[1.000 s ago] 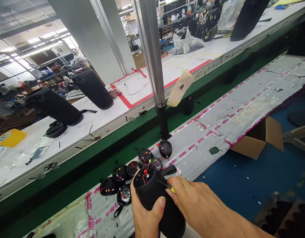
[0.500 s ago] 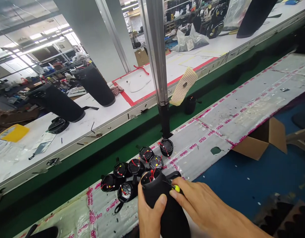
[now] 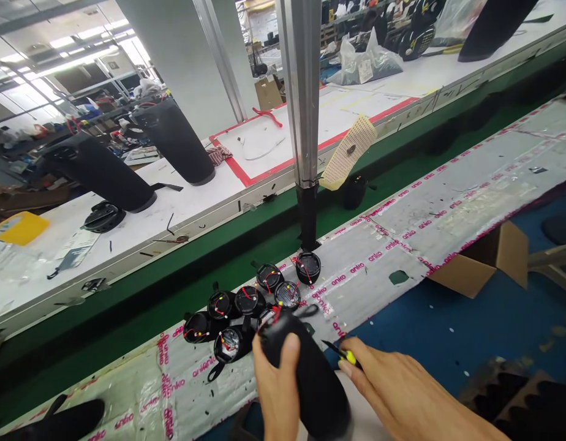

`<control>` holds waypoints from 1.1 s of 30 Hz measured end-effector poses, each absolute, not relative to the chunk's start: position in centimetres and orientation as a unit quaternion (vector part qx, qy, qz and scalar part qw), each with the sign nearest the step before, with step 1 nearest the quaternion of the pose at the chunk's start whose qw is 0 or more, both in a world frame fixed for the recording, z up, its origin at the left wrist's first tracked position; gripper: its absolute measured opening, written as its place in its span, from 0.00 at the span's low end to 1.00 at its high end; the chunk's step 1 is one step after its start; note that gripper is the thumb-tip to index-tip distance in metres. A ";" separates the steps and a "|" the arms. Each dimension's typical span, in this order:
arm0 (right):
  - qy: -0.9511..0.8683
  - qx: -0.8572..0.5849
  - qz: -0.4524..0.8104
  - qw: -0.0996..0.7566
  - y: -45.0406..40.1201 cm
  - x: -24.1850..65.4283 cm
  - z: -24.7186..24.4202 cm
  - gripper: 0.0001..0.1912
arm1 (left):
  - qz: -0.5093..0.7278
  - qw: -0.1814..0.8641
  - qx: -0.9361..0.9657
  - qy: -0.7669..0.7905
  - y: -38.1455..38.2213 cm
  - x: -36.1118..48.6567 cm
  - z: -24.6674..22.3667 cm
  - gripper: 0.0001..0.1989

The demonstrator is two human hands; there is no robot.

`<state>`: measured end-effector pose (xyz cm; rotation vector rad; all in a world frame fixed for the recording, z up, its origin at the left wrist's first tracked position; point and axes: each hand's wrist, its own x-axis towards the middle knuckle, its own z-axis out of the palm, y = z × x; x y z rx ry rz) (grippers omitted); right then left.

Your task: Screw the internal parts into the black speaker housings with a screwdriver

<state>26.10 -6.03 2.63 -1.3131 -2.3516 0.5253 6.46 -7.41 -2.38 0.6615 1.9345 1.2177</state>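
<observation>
My left hand (image 3: 278, 383) is wrapped round a black cylindrical speaker body (image 3: 313, 383), its thumb lying along the near side. The speaker tilts with its upper end away from me; red wires and a strap loop show there. In my right hand (image 3: 384, 380) is a cutter knife (image 3: 351, 357) with a yellow part and a narrow dark blade. The blade points up and left, a small gap away from the speaker. Just beyond the speaker stand several black speaker bodies (image 3: 249, 300) with red wires on their tops.
The near bench (image 3: 356, 282) has a wrapped, pink-printed covering. Across a green strip, the white bench (image 3: 173, 202) holds large black cylinders (image 3: 175, 144). A metal post (image 3: 304, 92) rises between, with a perforated yellow piece (image 3: 350, 153) attached. An open carton (image 3: 476, 263) sits at the right.
The knife has moved away from the speaker's upper side, down and to the right. The speaker has turned in my left hand, so its top opening shows less.
</observation>
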 end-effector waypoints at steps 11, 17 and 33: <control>-0.857 -0.420 0.206 0.217 -5.6 26.2 3.5 0.13 | 0.506 0.630 0.207 0.551 -8.4 5.7 0.5 0.38; -0.885 -0.398 0.169 0.175 -4.3 26.4 3.3 0.09 | 0.490 0.646 0.245 0.531 -8.8 5.9 0.1 0.38; -0.945 -0.308 0.081 0.078 -2.6 26.9 2.4 0.11 | 0.436 0.643 0.279 0.565 -9.3 5.3 0.9 0.40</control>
